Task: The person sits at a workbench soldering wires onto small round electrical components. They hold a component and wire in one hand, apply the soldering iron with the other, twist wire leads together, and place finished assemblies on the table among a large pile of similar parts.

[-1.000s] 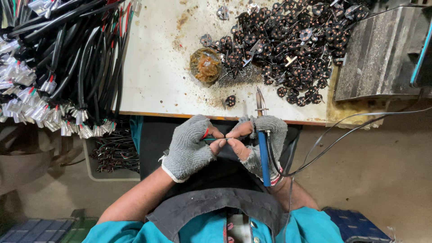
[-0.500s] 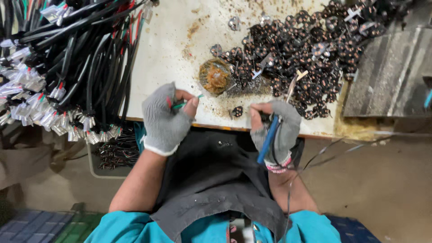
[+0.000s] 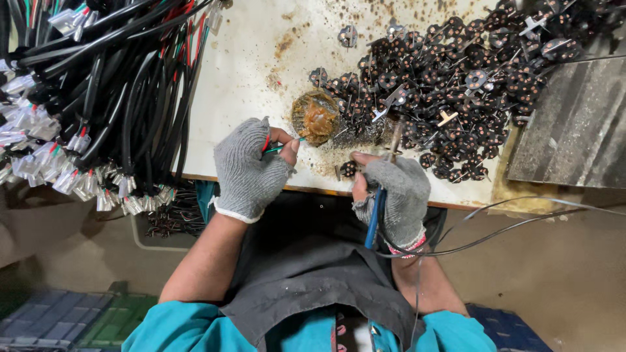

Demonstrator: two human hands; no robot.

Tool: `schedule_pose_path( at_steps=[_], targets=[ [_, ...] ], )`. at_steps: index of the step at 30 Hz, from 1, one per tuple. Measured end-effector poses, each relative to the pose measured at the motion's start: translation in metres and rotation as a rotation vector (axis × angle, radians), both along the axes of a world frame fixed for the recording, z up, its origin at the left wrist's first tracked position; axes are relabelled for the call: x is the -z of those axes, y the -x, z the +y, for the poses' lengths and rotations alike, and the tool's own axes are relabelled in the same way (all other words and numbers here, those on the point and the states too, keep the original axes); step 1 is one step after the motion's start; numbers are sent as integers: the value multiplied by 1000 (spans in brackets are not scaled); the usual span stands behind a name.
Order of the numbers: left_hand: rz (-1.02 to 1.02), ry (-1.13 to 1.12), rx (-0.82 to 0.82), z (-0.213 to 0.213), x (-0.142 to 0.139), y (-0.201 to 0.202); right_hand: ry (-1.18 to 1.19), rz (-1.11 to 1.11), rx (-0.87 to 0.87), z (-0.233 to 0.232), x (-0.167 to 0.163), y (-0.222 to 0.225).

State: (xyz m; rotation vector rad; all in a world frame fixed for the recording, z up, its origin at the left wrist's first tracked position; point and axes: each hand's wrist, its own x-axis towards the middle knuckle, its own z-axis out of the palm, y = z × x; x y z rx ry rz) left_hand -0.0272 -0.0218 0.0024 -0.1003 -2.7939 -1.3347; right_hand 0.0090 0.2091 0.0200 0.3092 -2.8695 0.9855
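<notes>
The fingers (image 3: 282, 138) of the left hand (image 3: 251, 171) pinch thin red and green wires (image 3: 279, 148), whose bare tips point at a round brown tin of paste (image 3: 315, 116) standing on the bench (image 3: 241, 72); whether the tips touch the paste is hard to tell at this size. The right hand (image 3: 394, 195) is closed around a soldering iron (image 3: 380, 195) with a blue handle, its metal tip angled up past the right side of the tin into the edge of a heap of small dark round parts (image 3: 469, 78). One such part (image 3: 347, 169) lies just below and right of the tin, close against the thumb of the right hand. Both hands wear grey knitted gloves with the fingertips cut off.

A thin grey cord (image 3: 495, 228) runs from the iron's handle away to the right of the tin, off the bench edge. The heap of parts spreads from touching the tin's right side up and far to its right. Further right of the tin lies a grey metal plate (image 3: 574, 130). Well to the left of the tin, a thick bundle of black cables (image 3: 98, 85) with clear-sleeved ends hangs over the bench edge. The bench top around the tin is white, stained with brown spots.
</notes>
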Motion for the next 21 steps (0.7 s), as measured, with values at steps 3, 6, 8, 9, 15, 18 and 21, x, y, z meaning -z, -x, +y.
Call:
schedule_pose_path(
  at_steps=[3,6,8,9,15,18,21],
  targets=[
    [17,-28,-11,0,0,0,-30,7,-59,3,1,0],
    [80,-75,-39,-1,-2,-4,-48,59,-63,1,6,-1],
    [95,-201,-69,0,-5,-12,31,179,-77,-1,9,-3],
    [72,-196,-8,2,-7,-16,0,208,-110,-1,10,-3],
    [36,40,290,19,-10,-21,404,4,-26,6,3,-15],
    [18,81,298,21,-10,-17,664,-13,1,12,2,-27],
    [9,133,314,21,-10,-15,233,77,-73,21,10,-34]
  ],
)
